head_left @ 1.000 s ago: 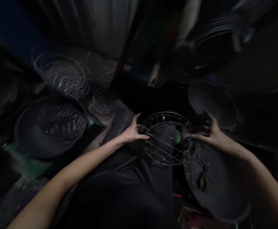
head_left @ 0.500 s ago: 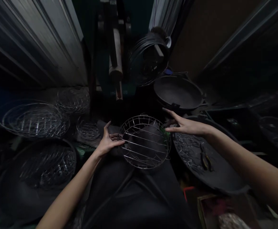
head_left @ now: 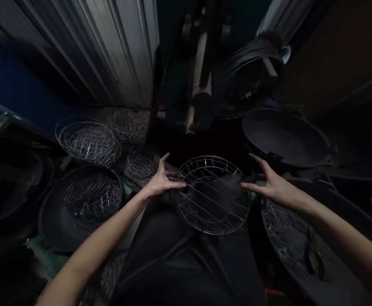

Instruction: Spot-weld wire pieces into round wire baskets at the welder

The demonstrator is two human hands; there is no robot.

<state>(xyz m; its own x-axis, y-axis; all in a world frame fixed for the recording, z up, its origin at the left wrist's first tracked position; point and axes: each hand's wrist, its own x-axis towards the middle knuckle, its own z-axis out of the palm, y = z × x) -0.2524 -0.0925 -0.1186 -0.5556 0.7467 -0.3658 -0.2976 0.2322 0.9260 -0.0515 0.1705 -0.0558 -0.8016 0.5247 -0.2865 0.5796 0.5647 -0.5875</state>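
Observation:
A round wire rack (head_left: 211,202), with parallel bars across it and a short upright wire rim, sits over my lap, which is covered by a dark cloth (head_left: 179,263). My left hand (head_left: 165,180) grips its left edge, thumb laid over the rim and the index finger pointing up. At the right edge my right hand (head_left: 268,182) holds the rim in the same way, thumb on top. The other fingers of both hands are partly hidden in shadow beneath the rack.
Wire racks (head_left: 93,140) are stacked at the left, near a black pan (head_left: 55,221) of wire pieces. On the right, a wide pan (head_left: 335,272) holds wire bits and pliers (head_left: 315,259). Ahead stand a machine (head_left: 201,89), a wire coil (head_left: 252,53) and another pan (head_left: 284,136).
My view has swung left, so everything appears further right. My right hand has come lower against the rack's right edge; my left hand keeps its hold.

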